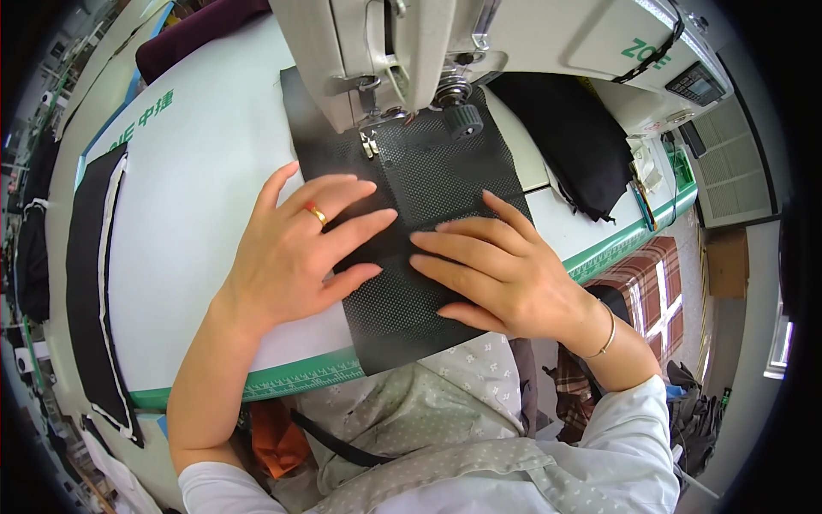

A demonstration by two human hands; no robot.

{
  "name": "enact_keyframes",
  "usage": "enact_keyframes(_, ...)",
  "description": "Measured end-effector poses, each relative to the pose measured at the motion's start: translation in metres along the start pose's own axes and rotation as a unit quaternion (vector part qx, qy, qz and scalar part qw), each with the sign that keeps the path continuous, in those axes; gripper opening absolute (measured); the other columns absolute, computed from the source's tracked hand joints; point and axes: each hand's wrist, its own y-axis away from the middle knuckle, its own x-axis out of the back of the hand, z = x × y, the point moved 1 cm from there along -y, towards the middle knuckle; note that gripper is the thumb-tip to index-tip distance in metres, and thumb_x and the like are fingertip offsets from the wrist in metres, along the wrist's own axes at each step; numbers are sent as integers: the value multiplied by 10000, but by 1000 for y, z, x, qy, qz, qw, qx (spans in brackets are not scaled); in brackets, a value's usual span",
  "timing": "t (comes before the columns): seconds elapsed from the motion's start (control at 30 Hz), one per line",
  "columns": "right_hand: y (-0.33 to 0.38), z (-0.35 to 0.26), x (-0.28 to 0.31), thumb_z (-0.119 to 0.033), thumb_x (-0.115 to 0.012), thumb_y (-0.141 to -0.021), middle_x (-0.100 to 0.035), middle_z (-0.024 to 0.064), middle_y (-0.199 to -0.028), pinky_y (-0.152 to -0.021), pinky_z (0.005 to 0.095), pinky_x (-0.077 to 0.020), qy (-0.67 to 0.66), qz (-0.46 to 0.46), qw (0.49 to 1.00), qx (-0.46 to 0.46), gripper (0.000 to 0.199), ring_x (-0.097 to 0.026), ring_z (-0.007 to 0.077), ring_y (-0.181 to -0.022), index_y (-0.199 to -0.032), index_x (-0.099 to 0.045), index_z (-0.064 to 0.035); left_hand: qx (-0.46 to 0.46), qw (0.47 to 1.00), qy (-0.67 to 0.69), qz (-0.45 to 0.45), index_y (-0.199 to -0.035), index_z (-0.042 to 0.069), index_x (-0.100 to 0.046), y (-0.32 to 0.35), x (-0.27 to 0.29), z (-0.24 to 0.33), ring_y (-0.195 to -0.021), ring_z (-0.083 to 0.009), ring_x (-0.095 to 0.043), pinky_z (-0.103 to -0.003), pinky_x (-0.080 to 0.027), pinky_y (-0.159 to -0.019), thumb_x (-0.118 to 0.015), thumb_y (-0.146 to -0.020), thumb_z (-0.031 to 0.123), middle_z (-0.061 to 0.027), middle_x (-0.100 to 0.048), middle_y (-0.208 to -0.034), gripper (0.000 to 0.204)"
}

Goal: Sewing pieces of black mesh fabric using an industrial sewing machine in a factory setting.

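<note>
A piece of black mesh fabric lies across the sewing machine bed, its near end hanging over the front edge. Its far part runs beneath the presser foot of the white sewing machine. My left hand rests on the fabric's left side, fingers spread, a ring on one finger. Flat on the right side of the same fabric lies my right hand, its fingers stretched toward the left hand. Neither hand grips anything. Whether the foot presses on the cloth, I cannot tell.
Folded black fabric sits right of the needle area, close to small tools. On the left lies a black strip with a white edge. Dark maroon cloth is at the back left. A green ruler edge borders the table front.
</note>
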Motion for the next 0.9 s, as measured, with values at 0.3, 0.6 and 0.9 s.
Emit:
enact_keyframes(0.3,-14,13,-7,-371,-732,-846,-593,18,-1404,-1108,586,-382,43,-49,998,3,534,-558,231,-1288,-1319,-643,-139,3,1000,-18,-1,-1223,229,-724,-1,0,-8,-1291,-219,-562,-534,-335,-1116,-803,-741,228,-9,-626,-1352,489)
enact_keyframes(0.6,-32,31,-12,-381,-718,-872,-591,18,-1396,-1076,606,-422,73,-35,997,17,496,-544,219,-1304,-1302,-644,-146,28,998,-49,15,-1259,231,-701,-7,-5,-22,-1330,-195,-536,-563,-313,-1144,-760,-820,203,-1,-601,-1389,444)
enact_keyframes(0.9,-40,43,-12,-383,-699,-895,-581,23,-1406,-1072,611,-426,79,-49,996,17,495,-538,219,-1310,-1326,-629,-150,-5,997,-41,62,-1162,144,-731,-4,-9,-13,-1228,-154,-600,-553,-351,-1123,-753,-857,212,6,-684,-1252,313)
